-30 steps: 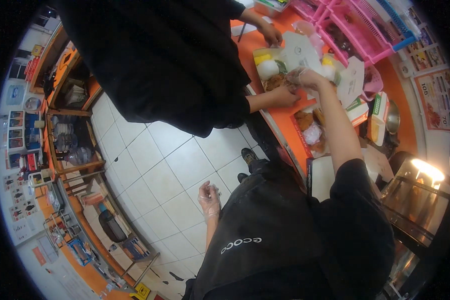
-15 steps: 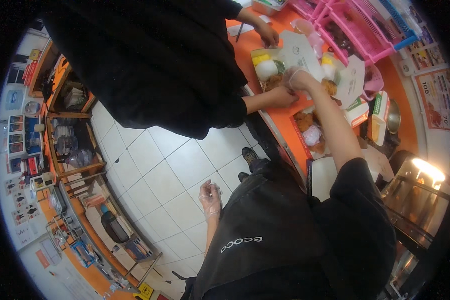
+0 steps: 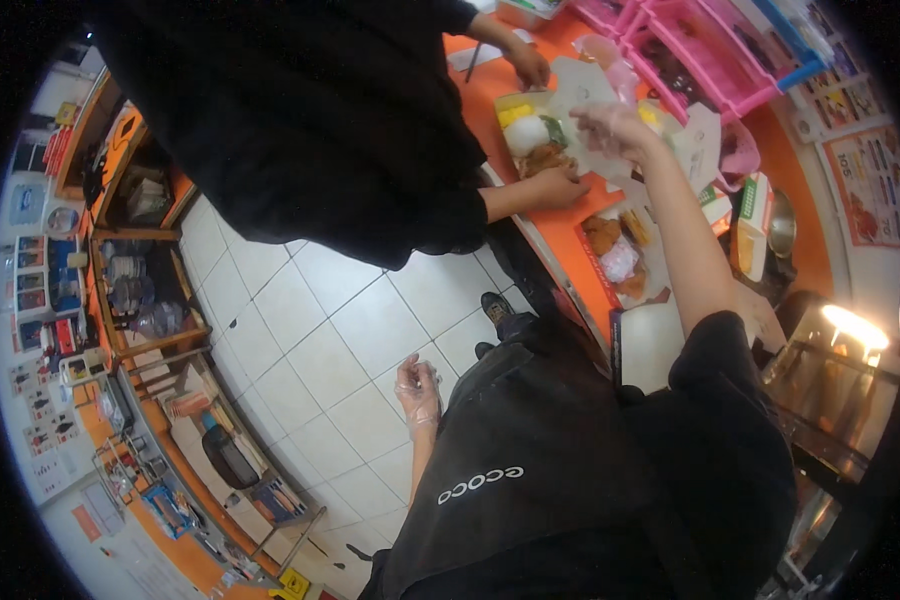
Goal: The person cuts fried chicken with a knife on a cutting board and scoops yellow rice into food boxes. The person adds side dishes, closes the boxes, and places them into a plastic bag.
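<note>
I see my right hand (image 3: 618,128), gloved, stretched over the orange counter (image 3: 560,240), fingers loosely spread and touching the raised white lid of the open meal box (image 3: 535,130) just left of it. My left hand (image 3: 417,388) hangs slack, holding nothing.

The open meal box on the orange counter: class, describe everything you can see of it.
The open meal box looks like pale card or foam, its lid flapped up behind. Inside lie a white rice mound, a yellow portion, something green and browned fried pieces. It sits flat on the orange counter. The right hand, in a clear glove, reaches over its lid side; a co-worker's hand rests at its near edge.
</note>
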The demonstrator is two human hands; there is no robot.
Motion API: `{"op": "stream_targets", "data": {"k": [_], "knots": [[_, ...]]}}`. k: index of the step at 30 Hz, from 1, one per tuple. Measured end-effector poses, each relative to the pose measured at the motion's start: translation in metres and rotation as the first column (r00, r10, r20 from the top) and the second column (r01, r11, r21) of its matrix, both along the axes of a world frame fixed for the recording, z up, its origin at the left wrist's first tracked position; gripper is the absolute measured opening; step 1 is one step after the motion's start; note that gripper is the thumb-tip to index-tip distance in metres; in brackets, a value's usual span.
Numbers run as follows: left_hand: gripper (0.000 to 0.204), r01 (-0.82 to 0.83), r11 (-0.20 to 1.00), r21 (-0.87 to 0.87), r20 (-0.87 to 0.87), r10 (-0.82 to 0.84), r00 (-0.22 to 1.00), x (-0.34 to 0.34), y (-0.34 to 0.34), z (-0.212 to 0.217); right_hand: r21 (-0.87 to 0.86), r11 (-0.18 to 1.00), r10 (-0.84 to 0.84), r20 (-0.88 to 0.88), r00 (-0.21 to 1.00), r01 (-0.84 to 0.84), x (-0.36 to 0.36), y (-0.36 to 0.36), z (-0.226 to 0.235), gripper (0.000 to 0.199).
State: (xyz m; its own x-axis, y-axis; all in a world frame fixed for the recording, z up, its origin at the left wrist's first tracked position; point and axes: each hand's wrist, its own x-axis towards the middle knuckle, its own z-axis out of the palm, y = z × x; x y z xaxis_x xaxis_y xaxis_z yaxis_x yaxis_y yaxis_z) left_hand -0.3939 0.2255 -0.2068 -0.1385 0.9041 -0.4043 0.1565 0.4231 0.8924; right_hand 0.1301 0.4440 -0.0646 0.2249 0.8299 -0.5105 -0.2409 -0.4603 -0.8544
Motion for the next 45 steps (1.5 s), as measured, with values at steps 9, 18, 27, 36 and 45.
{"op": "stream_targets", "data": {"k": [9, 18, 27, 36, 45], "knots": [[0.027, 0.318, 0.948, -0.012, -0.009, -0.318, 0.948, -0.003, 0.026, 0.019, 0.512, 0.811, -0.124, -0.324, 0.938, 0.284, -0.046, -0.234, 0.121, 0.04], [0.034, 0.791, 0.605, -0.084, 0.077, -0.788, 0.611, -0.017, -0.009, -0.006, 0.21, 0.481, -0.811, -0.262, 0.523, 0.851, -0.256, -0.605, 0.102, 0.045], [0.031, 0.937, 0.335, -0.098, -0.158, -0.935, 0.317, 0.03, -0.093, -0.092, 0.067, -0.144, -0.987, -0.079, -0.139, 0.987, -0.164, -0.819, -0.086, 0.048], [0.036, 0.902, 0.417, -0.11, -0.036, -0.909, 0.415, 0.106, -0.284, -0.095, 0.021, 0.274, -0.941, 0.21, 0.264, 0.962, -0.112, -0.878, -0.045, 0.015], [0.037, 0.971, 0.236, -0.037, -0.225, -0.949, 0.222, 0.165, -0.457, -0.061, 0.402, 0.548, -0.832, 0.346, 0.433, 0.733, -0.123, -1.024, -0.057, 0.018]]}}
